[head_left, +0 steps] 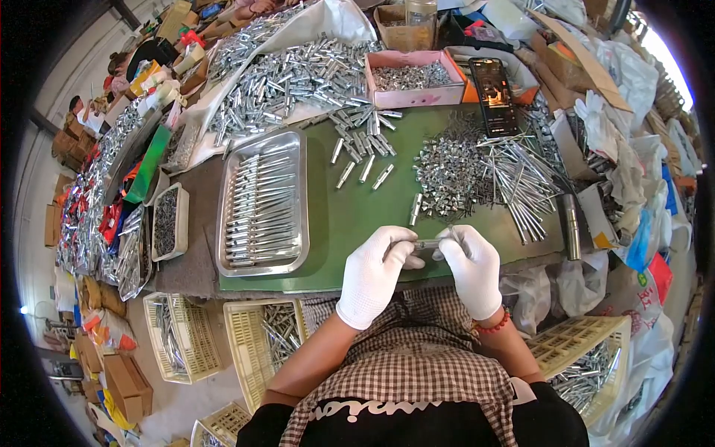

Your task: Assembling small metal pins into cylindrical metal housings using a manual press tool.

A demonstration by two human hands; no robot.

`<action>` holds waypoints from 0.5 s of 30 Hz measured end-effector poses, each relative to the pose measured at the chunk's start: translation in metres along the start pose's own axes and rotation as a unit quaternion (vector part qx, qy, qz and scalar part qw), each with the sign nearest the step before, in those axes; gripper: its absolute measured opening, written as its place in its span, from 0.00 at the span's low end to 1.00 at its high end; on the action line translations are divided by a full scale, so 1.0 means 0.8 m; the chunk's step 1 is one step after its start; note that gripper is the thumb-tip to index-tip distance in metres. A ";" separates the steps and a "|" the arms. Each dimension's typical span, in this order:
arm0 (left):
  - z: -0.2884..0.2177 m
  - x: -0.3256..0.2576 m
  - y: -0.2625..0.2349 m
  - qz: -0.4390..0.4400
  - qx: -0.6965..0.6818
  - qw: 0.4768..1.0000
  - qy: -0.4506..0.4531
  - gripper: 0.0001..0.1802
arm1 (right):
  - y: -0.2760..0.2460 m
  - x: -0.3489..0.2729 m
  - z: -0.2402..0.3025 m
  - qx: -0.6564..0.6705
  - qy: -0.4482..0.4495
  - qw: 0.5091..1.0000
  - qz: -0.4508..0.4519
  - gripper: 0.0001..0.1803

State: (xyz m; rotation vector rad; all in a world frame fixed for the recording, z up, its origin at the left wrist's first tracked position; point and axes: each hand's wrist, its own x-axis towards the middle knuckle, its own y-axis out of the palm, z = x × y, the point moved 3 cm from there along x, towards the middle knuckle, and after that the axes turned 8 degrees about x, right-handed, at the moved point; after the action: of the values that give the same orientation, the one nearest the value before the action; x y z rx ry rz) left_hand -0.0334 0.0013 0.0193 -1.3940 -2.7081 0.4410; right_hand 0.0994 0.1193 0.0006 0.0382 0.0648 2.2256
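A small metal cylinder (427,244) is held level above the near edge of the green table (335,231), in front of the checked apron (417,369). Its left end is gripped between the thumb and fingers of the white-gloved left hand (378,276); its right end is pinched by the fingertips of the gloved right hand (474,270), by which its tip is partly hidden. Just beyond the hands, a single metal sleeve (415,209) is seen on the table, near a heap of small metal pieces (449,175). Beside that heap, thin metal rods (525,190) are piled. To the left, rows of slender metal parts (261,205) are laid in a steel tray (303,223). At the back, a smartphone (491,97) is propped beside a pink box (415,97), which is filled with small metal parts.
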 end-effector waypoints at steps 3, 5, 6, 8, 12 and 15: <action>-0.001 0.000 0.000 -0.003 0.009 1.000 0.001 0.09 | 0.001 0.000 0.000 -0.005 -0.004 1.000 0.003 0.07; -0.001 0.000 -0.001 0.007 0.024 1.000 0.005 0.11 | 0.000 0.000 0.001 -0.009 -0.007 1.000 0.003 0.08; -0.001 -0.001 0.000 0.007 0.024 1.000 0.006 0.11 | 0.000 -0.001 0.001 -0.014 -0.010 1.000 0.003 0.08; -0.004 -0.002 0.004 -0.001 0.001 0.999 0.040 0.12 | -0.002 -0.002 0.003 -0.040 -0.023 0.999 -0.005 0.08; -0.008 -0.003 0.015 -0.006 0.208 0.969 0.134 0.13 | -0.002 -0.005 0.010 -0.142 -0.083 0.986 0.002 0.08; -0.009 0.000 0.022 -0.026 0.278 0.948 0.153 0.10 | -0.013 -0.008 0.014 -0.174 -0.110 0.979 -0.006 0.09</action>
State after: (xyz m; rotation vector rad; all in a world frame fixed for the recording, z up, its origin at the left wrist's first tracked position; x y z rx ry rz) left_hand -0.0181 0.0130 0.0215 -1.1171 -2.1318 0.8247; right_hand 0.1122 0.1215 0.0109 0.0917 -0.4433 2.1776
